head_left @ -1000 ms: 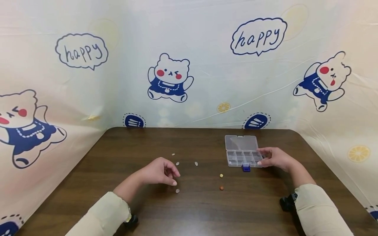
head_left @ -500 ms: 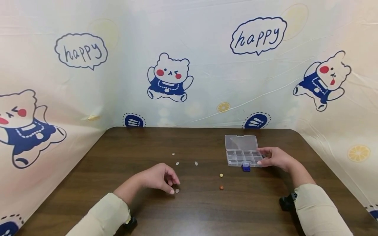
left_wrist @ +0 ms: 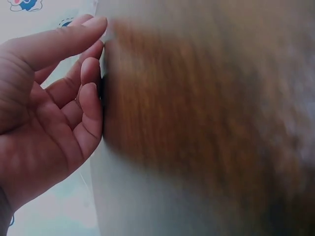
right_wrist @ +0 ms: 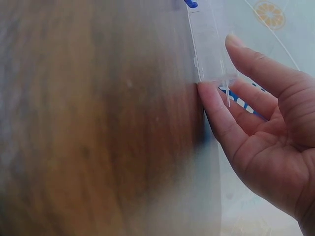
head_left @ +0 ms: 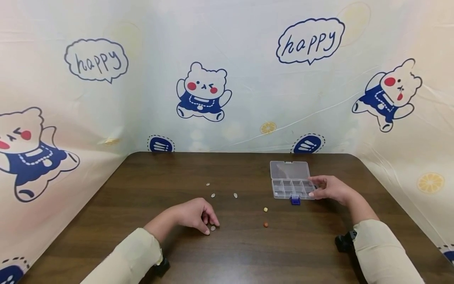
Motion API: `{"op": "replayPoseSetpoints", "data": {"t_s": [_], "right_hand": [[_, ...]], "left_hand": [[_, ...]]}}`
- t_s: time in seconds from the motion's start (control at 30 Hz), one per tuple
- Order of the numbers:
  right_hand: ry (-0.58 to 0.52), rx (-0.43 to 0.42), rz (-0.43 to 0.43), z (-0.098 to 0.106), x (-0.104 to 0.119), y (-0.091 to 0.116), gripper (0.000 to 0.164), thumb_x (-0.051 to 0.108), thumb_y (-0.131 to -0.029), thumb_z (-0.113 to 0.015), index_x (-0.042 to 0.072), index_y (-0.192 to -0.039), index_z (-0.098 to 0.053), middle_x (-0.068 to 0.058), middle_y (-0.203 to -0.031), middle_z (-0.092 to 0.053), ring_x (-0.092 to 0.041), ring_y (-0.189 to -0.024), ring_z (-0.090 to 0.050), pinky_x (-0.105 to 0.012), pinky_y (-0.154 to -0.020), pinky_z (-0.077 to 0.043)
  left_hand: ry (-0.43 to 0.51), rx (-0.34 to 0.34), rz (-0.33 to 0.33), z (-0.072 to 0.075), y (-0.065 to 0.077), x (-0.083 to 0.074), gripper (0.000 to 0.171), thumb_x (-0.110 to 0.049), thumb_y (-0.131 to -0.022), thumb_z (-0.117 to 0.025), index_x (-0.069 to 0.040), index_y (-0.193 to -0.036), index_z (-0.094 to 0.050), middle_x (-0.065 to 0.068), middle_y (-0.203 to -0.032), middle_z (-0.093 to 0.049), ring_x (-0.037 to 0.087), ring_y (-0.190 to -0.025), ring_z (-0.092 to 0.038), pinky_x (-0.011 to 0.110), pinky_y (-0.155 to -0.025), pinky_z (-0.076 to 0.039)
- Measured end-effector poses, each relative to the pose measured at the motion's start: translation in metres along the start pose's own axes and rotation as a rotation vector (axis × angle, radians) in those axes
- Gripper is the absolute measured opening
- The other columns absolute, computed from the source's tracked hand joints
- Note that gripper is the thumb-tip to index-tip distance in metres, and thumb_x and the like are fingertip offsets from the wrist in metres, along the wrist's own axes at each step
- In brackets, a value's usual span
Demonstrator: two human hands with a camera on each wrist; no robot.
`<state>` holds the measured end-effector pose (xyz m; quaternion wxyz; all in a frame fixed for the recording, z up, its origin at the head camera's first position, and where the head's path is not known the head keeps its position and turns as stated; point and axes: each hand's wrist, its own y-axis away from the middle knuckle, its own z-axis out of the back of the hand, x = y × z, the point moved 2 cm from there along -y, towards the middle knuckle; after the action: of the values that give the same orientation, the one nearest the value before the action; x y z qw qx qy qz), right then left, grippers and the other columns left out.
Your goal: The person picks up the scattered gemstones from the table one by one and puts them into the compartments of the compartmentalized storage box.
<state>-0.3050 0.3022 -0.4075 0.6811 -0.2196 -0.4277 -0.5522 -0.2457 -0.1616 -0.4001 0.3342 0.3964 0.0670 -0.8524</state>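
My left hand is low over the table, thumb and forefinger on either side of a small pale flat oval piece, which shows between their separated tips. In the left wrist view, the left hand's fingers are loosely bent; the piece cannot be made out there. My right hand holds the right end of a clear plastic compartment box between thumb and fingers. Its lid is tipped back, and a blue latch hangs at the front. The right wrist view shows the box's end by the right hand.
Further pale pieces lie beyond the left hand: one at the back, another nearer, a third to the right. A yellow piece and a reddish-brown one lie before the box on the brown table.
My left hand has come down and towards me, bringing thumb and forefinger around the near pale piece. The right hand and box stay in place.
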Motion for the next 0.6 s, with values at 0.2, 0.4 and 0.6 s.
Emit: {"op": "replayPoseSetpoints", "data": {"t_s": [0.2,0.4,0.6], "right_hand": [[0.012,-0.005,0.003,0.0022,0.0024,-0.0010,0.076,0.019,-0.082,-0.080,-0.005,-0.144,-0.041,-0.034,-0.141,-0.040,-0.026,-0.094,-0.060,-0.037,-0.083,-0.055],[0.005,-0.001,-0.008,0.0003,0.0012,-0.0001,0.076,0.018,-0.082,-0.080,-0.005,-0.143,-0.041,-0.034,-0.141,-0.040,-0.025,-0.092,-0.061,-0.036,-0.082,-0.055],[0.013,-0.008,-0.007,-0.0002,0.0028,0.0014,0.076,0.018,-0.082,-0.080,-0.005,-0.143,-0.042,-0.034,-0.141,-0.040,-0.025,-0.091,-0.061,-0.035,-0.082,-0.055]], "left_hand": [[-0.015,0.010,-0.006,0.0000,-0.0035,0.0011,0.016,-0.003,-0.076,-0.082,-0.010,-0.090,-0.079,-0.007,-0.076,-0.067,0.003,-0.065,-0.055,0.021,-0.060,-0.048],[-0.004,0.018,0.000,-0.0027,-0.0028,0.0008,0.010,-0.005,-0.079,-0.080,-0.010,-0.088,-0.078,-0.008,-0.073,-0.068,0.002,-0.061,-0.054,0.020,-0.057,-0.047],[0.009,0.009,0.001,-0.0035,-0.0010,-0.0011,0.010,-0.004,-0.080,-0.079,-0.009,-0.089,-0.078,-0.006,-0.074,-0.068,0.003,-0.063,-0.053,0.020,-0.058,-0.046]]}}
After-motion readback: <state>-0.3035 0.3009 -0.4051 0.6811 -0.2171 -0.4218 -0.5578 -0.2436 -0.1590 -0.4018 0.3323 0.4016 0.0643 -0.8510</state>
